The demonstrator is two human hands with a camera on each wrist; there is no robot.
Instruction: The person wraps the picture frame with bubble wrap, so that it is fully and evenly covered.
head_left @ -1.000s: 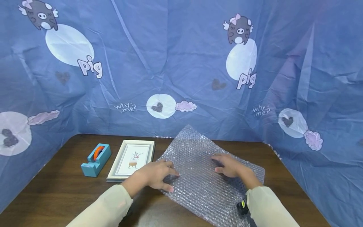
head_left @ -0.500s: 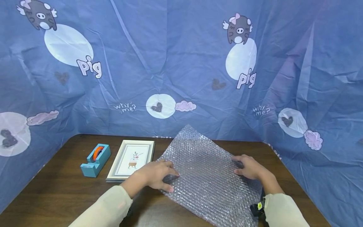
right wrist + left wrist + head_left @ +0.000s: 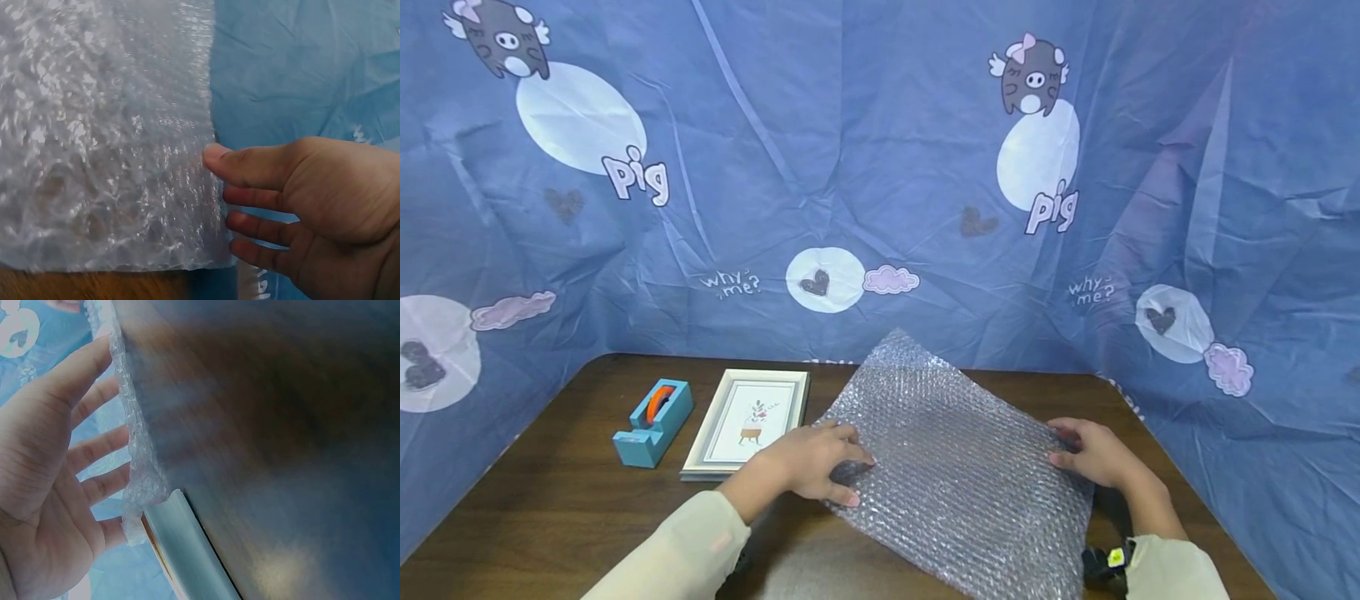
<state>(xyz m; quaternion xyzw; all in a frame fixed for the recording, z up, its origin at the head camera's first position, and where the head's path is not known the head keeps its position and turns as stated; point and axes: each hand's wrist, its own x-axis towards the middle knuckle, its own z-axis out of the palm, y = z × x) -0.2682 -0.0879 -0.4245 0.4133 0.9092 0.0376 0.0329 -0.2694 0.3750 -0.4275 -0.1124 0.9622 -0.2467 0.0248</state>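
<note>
A sheet of clear bubble wrap (image 3: 955,467) lies flat and turned at an angle on the table. On its left edge rests my left hand (image 3: 811,461), fingers spread; the left wrist view shows the fingertips (image 3: 119,434) meeting the wrap's edge. At the right edge is my right hand (image 3: 1093,452), its thumb tip (image 3: 215,152) touching the wrap and the other fingertips lying along the border. Just left of my left hand is a cream picture frame (image 3: 709,446) with a plant picture; the hand hides its lower right corner.
A blue tape dispenser (image 3: 658,429) with an orange core stands to the left of the picture frame. The dark wooden table (image 3: 550,508) ends at a blue printed cloth (image 3: 880,192) hung behind and at both sides.
My right hand has slid rightward across the bubble wrap, from near its middle to its right edge. The left hand, picture frame and tape dispenser have stayed in place.
</note>
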